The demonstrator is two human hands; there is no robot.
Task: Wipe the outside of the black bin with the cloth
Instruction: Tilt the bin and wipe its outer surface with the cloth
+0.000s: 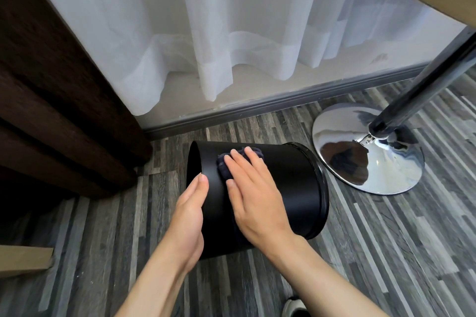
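The black bin lies on its side on the floor, its open mouth facing left and its base to the right. My left hand holds the rim at the mouth, with the thumb on the outer wall and the fingers hidden inside. My right hand lies flat on top of the bin's curved wall and presses a dark cloth against it. Only the cloth's far edge shows past my fingertips.
A chrome table base with its slanted pole stands right of the bin. Dark wooden furniture rises at the left. A white sheer curtain hangs behind. A cardboard piece lies at lower left, a shoe at the bottom edge.
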